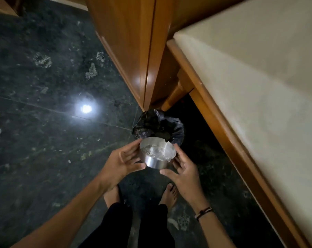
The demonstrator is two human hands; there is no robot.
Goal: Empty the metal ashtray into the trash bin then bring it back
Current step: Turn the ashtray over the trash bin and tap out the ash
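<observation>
I hold a round metal ashtray between both hands, just in front of a small trash bin lined with a black bag. My left hand grips its left side with thumb below and fingers at the rim. On the ashtray's right side, my right hand cups it with spread fingers. The ashtray is tilted slightly toward me, and pale ash residue shows inside it. Its far rim overlaps the bin's near edge in view.
The bin stands on a dark green marble floor beside a wooden cabinet corner. A bed with a cream mattress and a wooden frame runs along the right. My bare feet are below the ashtray.
</observation>
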